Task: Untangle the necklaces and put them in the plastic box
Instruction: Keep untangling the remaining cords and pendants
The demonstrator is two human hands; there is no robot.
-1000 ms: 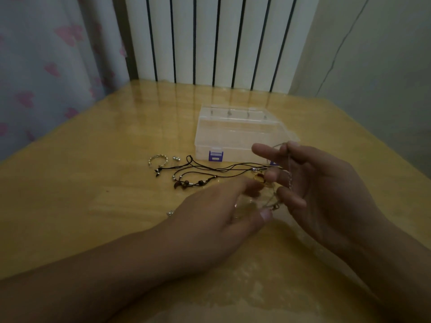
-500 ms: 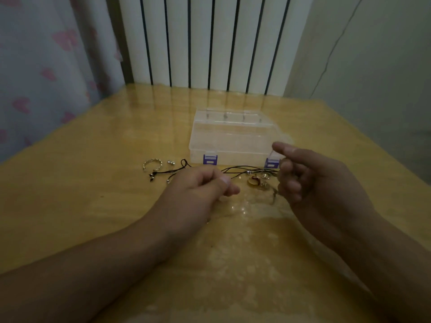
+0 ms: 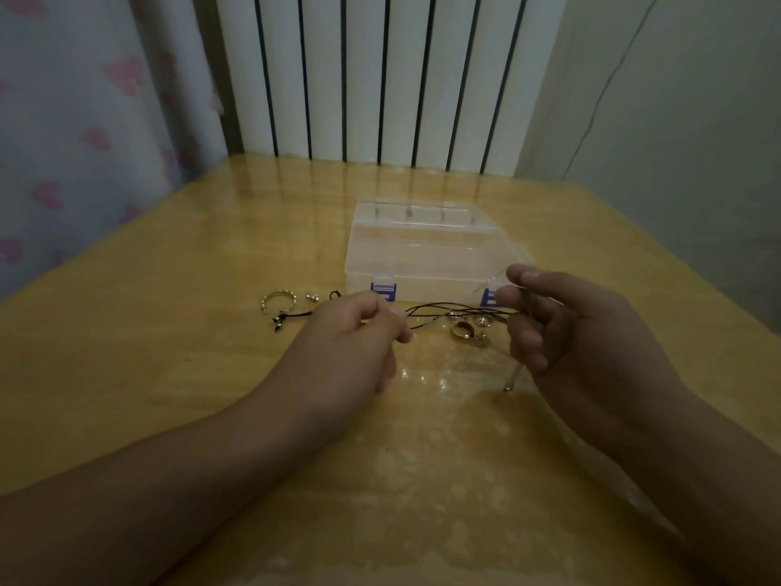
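The left hand (image 3: pixel 350 344) has its fingers curled in a pinch just above the counter (image 3: pixel 169 374), and the right hand (image 3: pixel 562 332) is raised beside it, thumb and forefinger pressed together with the other fingers curled. A thin silver chain (image 3: pixel 509 380) hangs from the right hand, its clasp end dangling close to the counter. Whether that chain also runs across to the left pinch is too fine to tell in the dim light.

The black cord necklaces (image 3: pixel 439 308) lie in a loose tangle between and behind the hands, with a gold ring (image 3: pixel 461 330) and small beads among them. The plastic box (image 3: pixel 427 255) sits just behind, and it looks closed, its purple latches (image 3: pixel 383 290) facing the person.

The step in hand appears to be drawing one chain free of the rest. It is best done slowly, with the pull kept light and level, so that no knot tightens. If the chain catches on a cord, slackening and working the loop open should serve better than tugging. The box would still need opening before anything goes in.
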